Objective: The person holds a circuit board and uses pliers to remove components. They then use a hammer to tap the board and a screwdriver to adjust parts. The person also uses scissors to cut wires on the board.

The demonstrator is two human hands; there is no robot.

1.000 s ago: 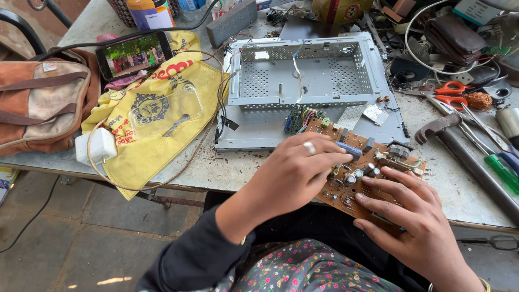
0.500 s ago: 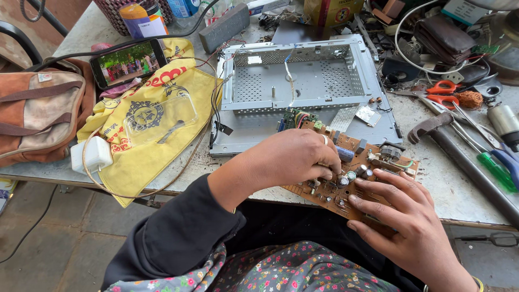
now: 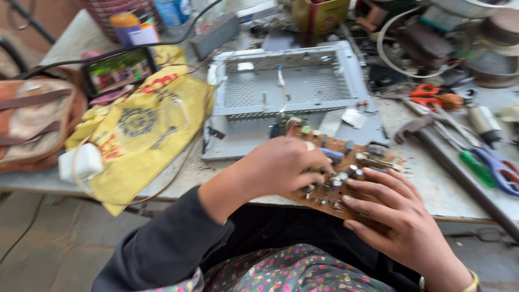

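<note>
Circuit board [image 3: 346, 173] lies component-side up, long axis running left-right.

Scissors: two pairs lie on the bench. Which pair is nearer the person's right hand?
The blue-handled scissors, at the bench's right edge near the right hand. The orange-handled scissors lie farther back, beyond the hammer.

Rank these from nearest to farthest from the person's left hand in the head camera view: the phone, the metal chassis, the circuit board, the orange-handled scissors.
1. The circuit board: right under the left hand, touching it.
2. The metal chassis: just beyond the hand, on the table.
3. The orange-handled scissors: far right, among the tools.
4. The phone: far left, on the yellow cloth.
</note>
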